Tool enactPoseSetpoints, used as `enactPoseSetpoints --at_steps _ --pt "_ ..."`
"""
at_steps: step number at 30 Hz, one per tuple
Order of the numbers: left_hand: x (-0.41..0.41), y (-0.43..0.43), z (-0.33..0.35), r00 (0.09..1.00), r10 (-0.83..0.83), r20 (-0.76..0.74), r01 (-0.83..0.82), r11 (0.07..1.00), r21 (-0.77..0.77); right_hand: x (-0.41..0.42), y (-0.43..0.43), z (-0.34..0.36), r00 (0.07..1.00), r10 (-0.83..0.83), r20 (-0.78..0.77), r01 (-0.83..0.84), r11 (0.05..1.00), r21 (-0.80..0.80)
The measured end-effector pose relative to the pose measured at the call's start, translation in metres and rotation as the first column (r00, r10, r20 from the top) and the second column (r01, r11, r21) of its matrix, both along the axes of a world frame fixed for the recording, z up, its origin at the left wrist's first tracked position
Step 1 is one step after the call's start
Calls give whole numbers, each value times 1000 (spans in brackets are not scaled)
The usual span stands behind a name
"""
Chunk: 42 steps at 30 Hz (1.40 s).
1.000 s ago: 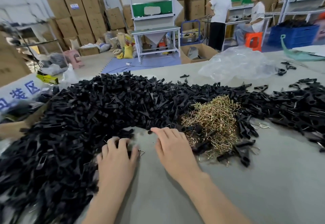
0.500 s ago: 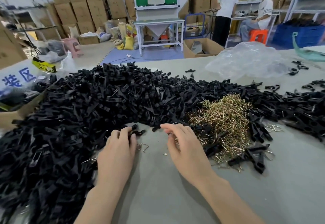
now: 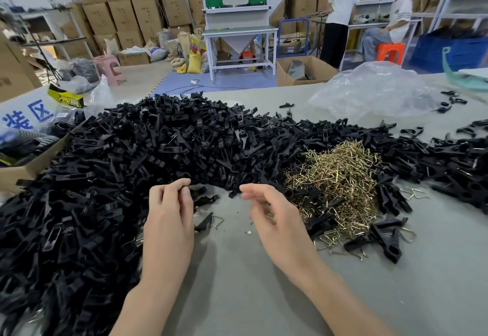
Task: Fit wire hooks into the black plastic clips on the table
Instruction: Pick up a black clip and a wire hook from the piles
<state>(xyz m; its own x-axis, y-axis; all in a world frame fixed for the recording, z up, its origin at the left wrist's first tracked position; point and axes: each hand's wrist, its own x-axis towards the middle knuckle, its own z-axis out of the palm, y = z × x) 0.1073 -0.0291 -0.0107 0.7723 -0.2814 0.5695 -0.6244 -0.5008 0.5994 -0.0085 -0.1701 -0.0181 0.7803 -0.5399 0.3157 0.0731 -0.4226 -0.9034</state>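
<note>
A huge heap of black plastic clips covers the left and far side of the grey table. A mound of brass wire hooks lies to the right of centre. My left hand is at the heap's near edge, its fingers curled round a black clip that sticks out to the right. My right hand hovers beside the hook mound, fingers curled, pinching a wire hook of which only a glint shows. One clip with a hook fitted lies between my hands.
Loose clips and stray hooks lie right of the mound. A crumpled clear plastic bag sits at the table's far right. A cardboard box stands at the left edge. Two people are at benches far behind.
Both hands have lifted off the table and come away from the piles. The left now holds a clip and the right's fingers have curled in around a hook.
</note>
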Motion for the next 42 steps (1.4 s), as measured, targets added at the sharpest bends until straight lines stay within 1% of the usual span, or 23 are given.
enactPoseSetpoints --at_steps 2,4,6,8,11,13,18,23,28,31,33,35,36,37,39,42 --pt "-2 -4 -1 995 -52 -89 43 994 -104 1 2 3 997 77 -7 -76 994 82" --pt "-10 -11 -1 977 -122 -177 85 976 -201 2 4 4 978 207 -17 -202 968 149" --pt "-21 -19 -1 956 -197 -218 139 957 -253 3 7 3 961 273 -43 -266 956 126" --pt "-29 -24 -1 937 -252 -241 177 939 -296 5 9 2 966 257 -35 -254 964 74" --pt "-30 -26 -1 902 -296 -315 177 918 -355 6 7 -2 978 210 -2 -209 975 78" --pt "-30 -26 -1 875 -316 -367 171 911 -375 7 6 -4 982 190 -9 -189 980 66" --pt "-30 -23 -1 872 -311 -377 178 921 -346 5 6 -5 989 148 -4 -147 988 54" --pt "-29 -20 1 895 -286 -341 177 932 -316 3 6 -4 990 139 -22 -140 990 -27" --pt "-21 -15 1 931 -196 -308 101 949 -299 3 6 -4 993 112 -49 -115 990 -82" --pt "-16 -13 1 944 -152 -294 64 955 -289 4 4 -8 998 41 -40 -48 983 -179" --pt "-13 -12 1 943 -136 -302 48 959 -279 3 3 -9 997 -8 -79 -14 965 -263" --pt "-12 -11 0 937 -144 -319 43 952 -303 3 2 -10 992 -58 -111 12 925 -379" --pt "-12 -11 0 930 -159 -331 44 943 -330 2 2 -8 992 -72 -101 21 902 -432" --pt "-12 -11 0 924 -174 -339 45 933 -357 1 3 -6 994 -62 -85 16 887 -461" --pt "-14 -12 1 919 -191 -346 44 919 -392 -1 8 -1 996 13 -83 -49 891 -451" --pt "-18 -15 2 914 -199 -354 37 909 -415 -3 16 1 982 115 -149 -168 890 -424"
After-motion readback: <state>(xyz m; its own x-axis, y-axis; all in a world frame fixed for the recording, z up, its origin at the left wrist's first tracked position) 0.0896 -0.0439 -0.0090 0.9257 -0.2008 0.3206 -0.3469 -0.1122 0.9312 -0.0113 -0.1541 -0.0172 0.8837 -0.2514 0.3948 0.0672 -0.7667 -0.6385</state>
